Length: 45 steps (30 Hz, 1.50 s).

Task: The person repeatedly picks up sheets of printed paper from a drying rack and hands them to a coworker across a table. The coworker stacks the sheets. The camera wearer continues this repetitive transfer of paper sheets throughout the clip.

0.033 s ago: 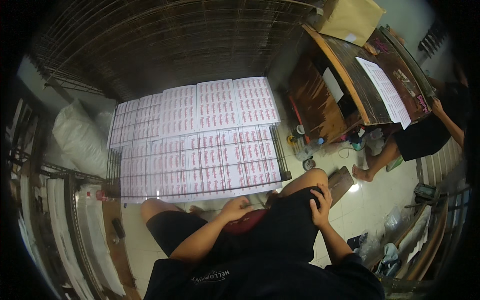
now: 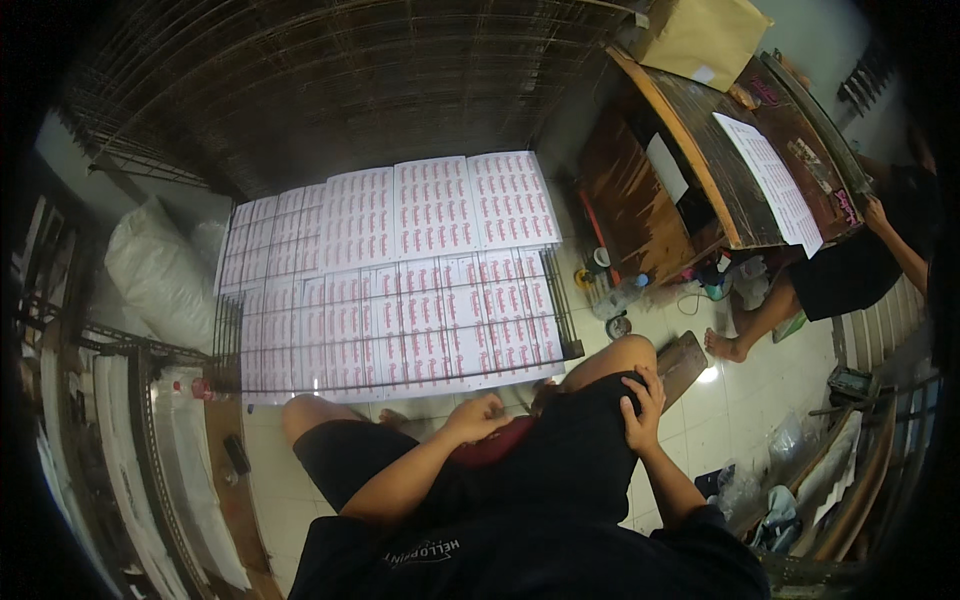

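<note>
My left hand [image 2: 476, 417] rests low between my thighs, just over a red patch [image 2: 492, 446] of seat or cloth. Its fingers are loosely curled in, and no object shows in them. On my right knee lies my right hand [image 2: 643, 408], fingers spread over the dark shorts and holding nothing. Before my knees stand wire rack shelves [image 2: 400, 388] bearing white printed sheets [image 2: 430, 212] with rows of red lettering. The sheets lie side by side on an upper and a lower level. Neither hand touches them.
Raised wire racks [image 2: 330, 90] hang beyond the sheets. At right, a worn wooden table [image 2: 690, 130] carries a paper sheet [image 2: 770, 180] and a brown box [image 2: 700, 40]; another person's hand [image 2: 876, 214] is at its edge. A white sack [image 2: 160, 270] and stacked boards [image 2: 125, 430] stand left.
</note>
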### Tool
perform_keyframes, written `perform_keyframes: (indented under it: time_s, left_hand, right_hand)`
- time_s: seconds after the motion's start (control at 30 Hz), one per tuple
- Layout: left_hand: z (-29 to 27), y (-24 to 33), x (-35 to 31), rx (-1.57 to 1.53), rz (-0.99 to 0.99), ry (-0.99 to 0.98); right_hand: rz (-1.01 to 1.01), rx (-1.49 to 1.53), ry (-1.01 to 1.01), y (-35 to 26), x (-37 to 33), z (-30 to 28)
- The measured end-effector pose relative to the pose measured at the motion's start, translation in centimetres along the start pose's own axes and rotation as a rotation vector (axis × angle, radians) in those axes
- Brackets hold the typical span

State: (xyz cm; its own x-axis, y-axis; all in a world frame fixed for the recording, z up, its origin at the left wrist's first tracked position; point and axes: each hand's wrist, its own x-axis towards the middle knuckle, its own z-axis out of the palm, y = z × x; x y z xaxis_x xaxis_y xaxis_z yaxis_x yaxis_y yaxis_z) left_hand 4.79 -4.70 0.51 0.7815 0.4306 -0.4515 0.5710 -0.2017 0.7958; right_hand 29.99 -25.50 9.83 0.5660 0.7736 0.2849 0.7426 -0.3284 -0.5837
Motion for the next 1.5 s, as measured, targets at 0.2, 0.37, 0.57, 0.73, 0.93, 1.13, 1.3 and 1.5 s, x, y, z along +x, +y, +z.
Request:
perform_keyframes:
  time_s: [0.2,0.37,0.57,0.73,0.93,1.13,1.3,1.5]
  left_hand:
    - [0.6,-0.2,0.9,0.101,0.105,-0.086]
    - [0.3,-0.2,0.7,0.077,0.106,-0.042]
    - [0.0,0.0,0.3,0.074,0.079,-0.073]
    - [-0.4,1.0,0.1,0.080,0.054,-0.080]
    - [-0.4,0.9,0.1,0.067,0.061,-0.090]
    - [-0.2,0.6,0.2,0.084,0.081,-0.088]
    - [-0.4,0.9,0.2,0.094,0.071,-0.105]
    - [-0.8,1.5,-0.3,0.118,0.106,-0.096]
  right_hand:
    - [-0.022,-0.008,-0.035,-0.2,1.3,0.3]
    - [-0.033,0.004,-0.045,-0.7,1.7,0.6]
    - [-0.061,0.024,-0.044,-0.4,1.9,0.9]
    - [-0.036,0.009,-0.042,-0.4,1.6,0.7]
    - [-0.020,0.019,-0.039,-0.6,1.6,0.6]
    - [-0.029,0.019,-0.029,-0.3,1.4,0.6]
    - [-0.037,0.021,-0.036,-0.4,1.5,0.6]
    - [-0.040,0.013,-0.042,-0.7,1.6,0.7]
